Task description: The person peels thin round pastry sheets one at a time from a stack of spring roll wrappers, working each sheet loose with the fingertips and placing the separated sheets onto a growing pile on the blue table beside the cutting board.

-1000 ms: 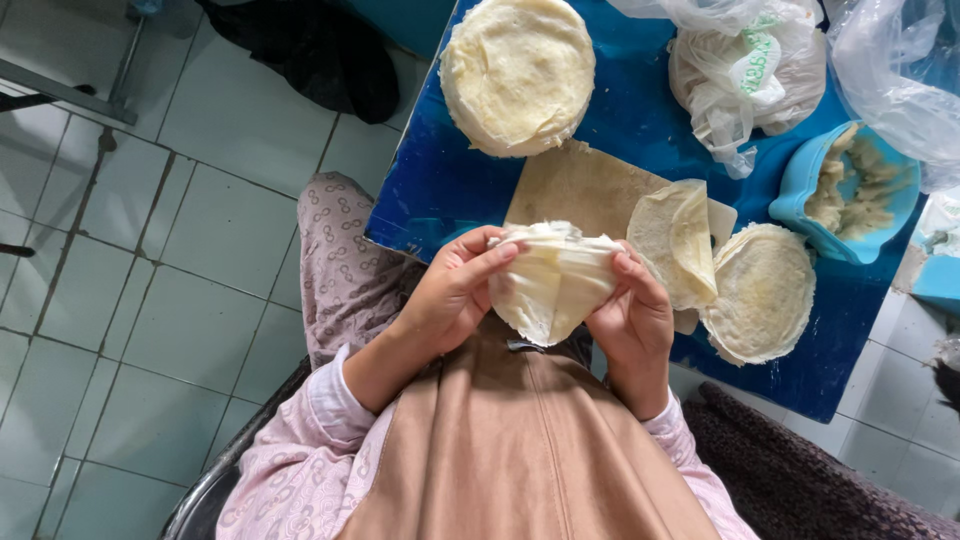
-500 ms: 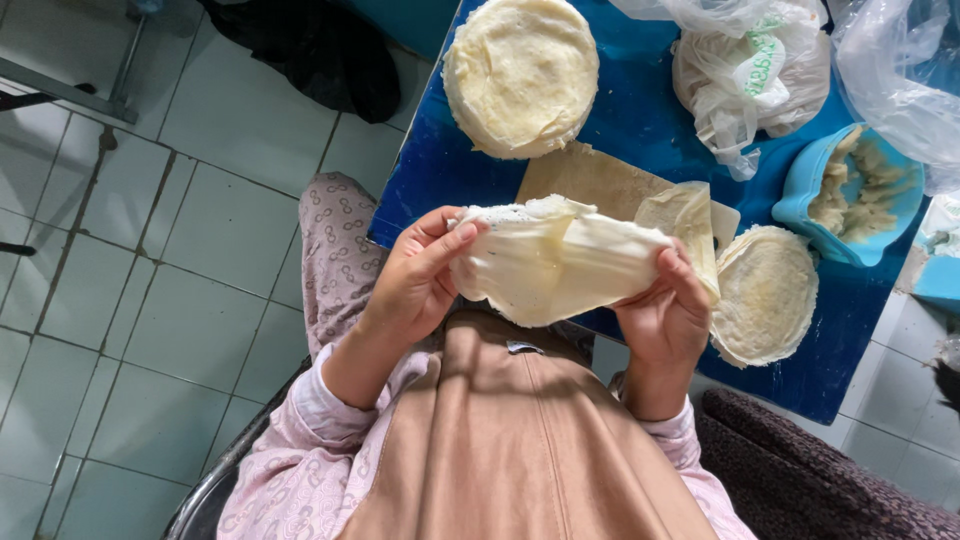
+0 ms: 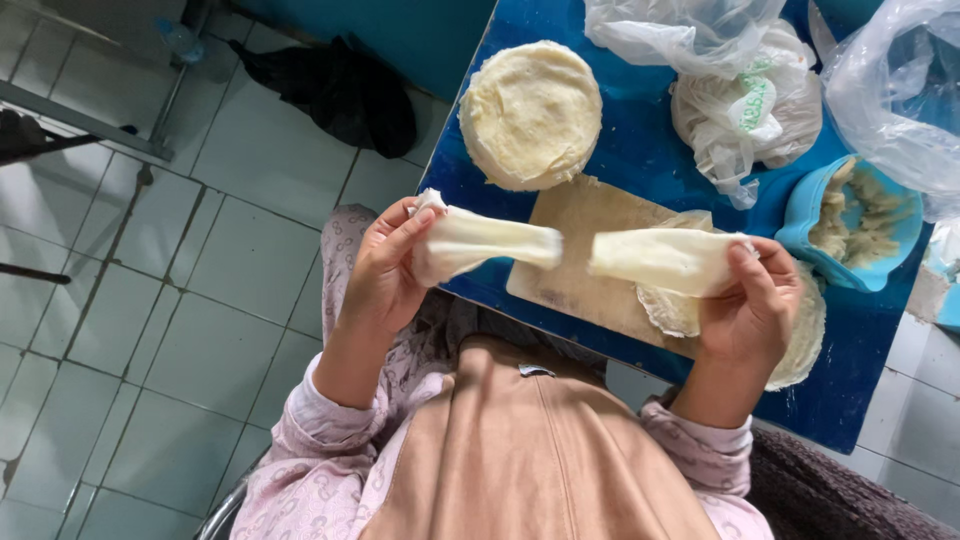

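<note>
My left hand (image 3: 385, 275) grips one thin pale wrapper sheet (image 3: 490, 242), which hangs limp toward the right. A second thin sheet (image 3: 665, 260) is pinched in my right hand (image 3: 755, 310). The two sheets are apart, with a small gap between them above a wooden cutting board (image 3: 575, 255). Both hands hover over the near edge of a blue table (image 3: 640, 140). Under my right hand lie more round wrappers (image 3: 800, 340), partly hidden.
A round stack of pale wrappers (image 3: 530, 115) sits at the far side of the table. A blue bowl of filling (image 3: 850, 225) stands at the right. Plastic bags (image 3: 745, 100) lie behind it. White tiled floor (image 3: 200, 300) spreads to the left.
One second ago both hands held the sheets bunched together. They then stretched wide, and now the sheets have come apart, one in each hand.
</note>
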Demonstrator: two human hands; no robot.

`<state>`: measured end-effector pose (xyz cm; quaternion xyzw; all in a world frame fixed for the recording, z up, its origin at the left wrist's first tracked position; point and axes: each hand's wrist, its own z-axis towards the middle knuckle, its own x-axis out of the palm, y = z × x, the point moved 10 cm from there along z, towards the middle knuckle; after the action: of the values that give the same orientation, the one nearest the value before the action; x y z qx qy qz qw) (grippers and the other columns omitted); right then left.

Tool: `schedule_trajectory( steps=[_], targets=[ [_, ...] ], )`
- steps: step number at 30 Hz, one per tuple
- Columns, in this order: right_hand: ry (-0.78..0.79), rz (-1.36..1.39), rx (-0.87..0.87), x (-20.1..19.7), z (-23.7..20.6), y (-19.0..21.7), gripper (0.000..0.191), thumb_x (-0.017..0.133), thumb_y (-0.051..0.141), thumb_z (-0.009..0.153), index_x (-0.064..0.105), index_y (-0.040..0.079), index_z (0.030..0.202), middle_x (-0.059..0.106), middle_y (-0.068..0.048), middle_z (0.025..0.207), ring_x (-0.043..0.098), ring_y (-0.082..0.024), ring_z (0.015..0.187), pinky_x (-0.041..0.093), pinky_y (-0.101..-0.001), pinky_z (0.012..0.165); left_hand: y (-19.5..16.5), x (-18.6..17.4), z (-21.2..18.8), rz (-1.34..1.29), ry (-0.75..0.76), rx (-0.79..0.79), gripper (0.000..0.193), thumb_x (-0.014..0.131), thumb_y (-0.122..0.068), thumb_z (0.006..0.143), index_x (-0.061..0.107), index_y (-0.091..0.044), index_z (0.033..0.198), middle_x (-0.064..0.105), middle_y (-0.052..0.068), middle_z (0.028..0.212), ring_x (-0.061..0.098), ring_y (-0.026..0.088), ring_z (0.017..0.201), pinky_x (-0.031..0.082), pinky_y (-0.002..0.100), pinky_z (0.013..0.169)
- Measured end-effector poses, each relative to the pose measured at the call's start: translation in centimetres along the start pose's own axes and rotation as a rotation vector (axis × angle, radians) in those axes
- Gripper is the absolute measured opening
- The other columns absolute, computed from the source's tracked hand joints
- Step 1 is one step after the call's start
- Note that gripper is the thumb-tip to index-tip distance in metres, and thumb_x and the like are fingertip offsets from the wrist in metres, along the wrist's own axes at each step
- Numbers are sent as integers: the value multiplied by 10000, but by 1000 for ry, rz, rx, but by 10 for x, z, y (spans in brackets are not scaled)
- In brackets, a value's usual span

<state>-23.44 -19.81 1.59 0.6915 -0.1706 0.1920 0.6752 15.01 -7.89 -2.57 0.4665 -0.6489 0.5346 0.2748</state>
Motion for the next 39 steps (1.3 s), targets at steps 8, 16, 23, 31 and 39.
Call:
schedule_trajectory(
  steps=[8, 16, 23, 31, 39],
  targets=[
    [16, -1440, -522, 76, -5, 60, 330, 811, 69, 947, 688, -52, 1228, 649, -188, 1113, 607, -314, 1023, 485, -406, 937, -35, 23, 1, 386, 24, 275, 182, 723, -36, 1004, 638, -14, 1163, 691, 49, 1013, 664, 90, 869, 555, 238, 762],
    [627, -930, -353, 211, -75, -16, 748, 849, 57, 802, 465, -16, 1439, 569, -166, 1440, 577, -306, 1333, 489, -379, 1098, 13, 75, 5, 315, 97, 226, 426, 744, -75, 951, 443, -73, 1252, 642, 104, 1075, 712, 157, 925, 638, 326, 781],
    [554, -493, 145, 185, -46, -53, 262, 611, 12, 1017, 673, -68, 1259, 751, -90, 1093, 716, -103, 984, 592, -239, 867, -1, 79, -11, 676, 209, 357, 524, 636, -347, 1064, 442, -50, 1449, 626, 89, 1191, 647, 141, 1088, 582, 285, 875],
    [530, -461, 399, 170, 0, -87, 299, 594, 253, 1092, 696, -26, 1055, 623, 48, 800, 495, 8, 644, 370, -189, 532, 46, 44, 2, 410, 193, 56, 371, 714, -171, 993, 558, -15, 1292, 692, 70, 1100, 678, 121, 985, 580, 269, 834],
    [590, -673, 170, 195, 57, -68, 169, 737, 119, 1008, 705, -47, 1011, 709, -37, 874, 647, -70, 739, 528, -238, 633, 1, 54, 50, 605, 174, 339, 168, 657, -130, 1069, 650, 19, 1145, 717, 61, 1020, 693, 103, 909, 583, 256, 792]
  ],
)
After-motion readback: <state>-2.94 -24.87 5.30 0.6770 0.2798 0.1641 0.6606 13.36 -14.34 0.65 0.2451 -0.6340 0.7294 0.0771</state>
